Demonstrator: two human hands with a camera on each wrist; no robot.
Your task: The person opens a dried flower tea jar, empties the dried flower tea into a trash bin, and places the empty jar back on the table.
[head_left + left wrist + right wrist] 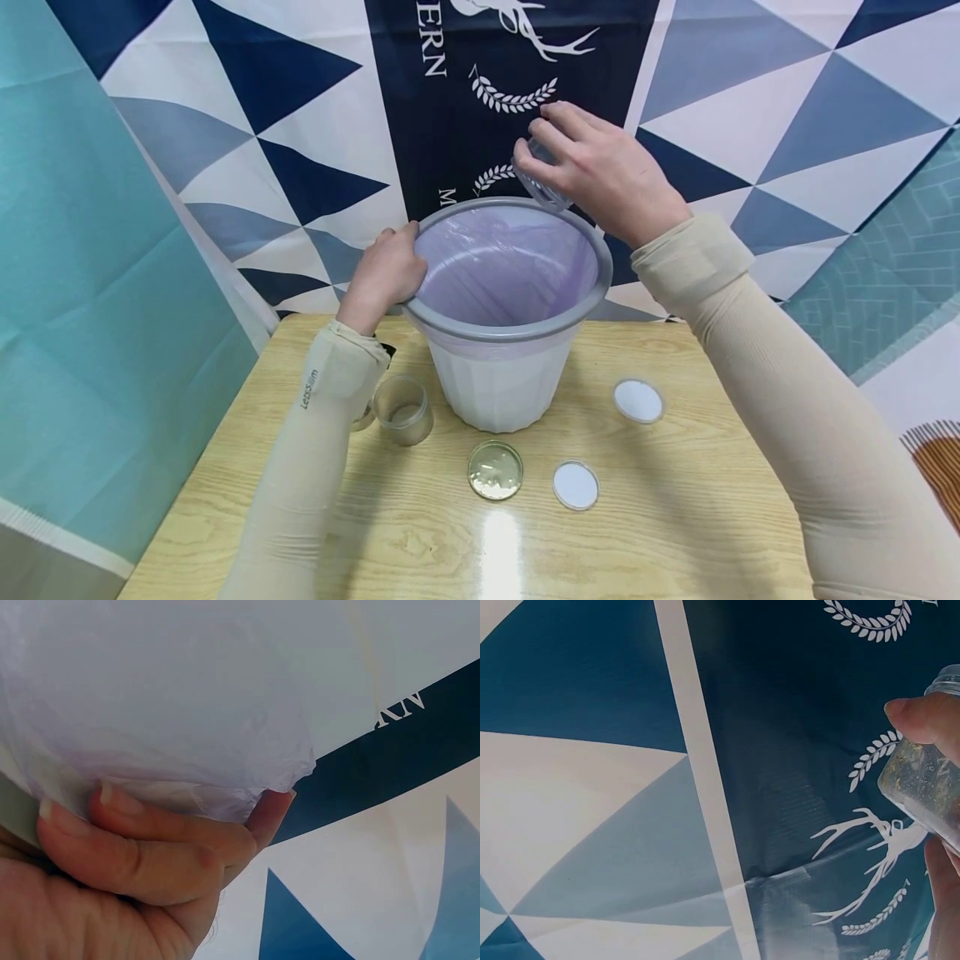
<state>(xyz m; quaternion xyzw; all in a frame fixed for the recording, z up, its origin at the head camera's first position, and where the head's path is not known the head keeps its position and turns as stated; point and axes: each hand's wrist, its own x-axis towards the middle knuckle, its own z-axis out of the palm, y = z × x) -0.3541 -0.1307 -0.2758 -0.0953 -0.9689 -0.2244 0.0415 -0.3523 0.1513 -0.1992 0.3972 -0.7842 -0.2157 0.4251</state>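
A white trash bin (498, 383) with a grey rim and a thin purple liner (502, 267) stands toward the table's back. My left hand (386, 271) grips its rim on the left. In the left wrist view, the curled fingers (142, 855) lie against the bin's liner-covered side. Above the far right part of the rim, my right hand (592, 167) holds a clear plastic jar (543, 179), tilted with its mouth downward. Small yellowish-green bits cling inside the jar (922, 776) in the right wrist view.
On the wooden table (420, 550), another clear jar (403, 410) stands beside my left forearm, with a round edge partly hidden behind it. A gold-tinted round lid (495, 470) and two white round lids (576, 485) lie in front and right of the bin. Patterned cloth (315, 100) hangs behind.
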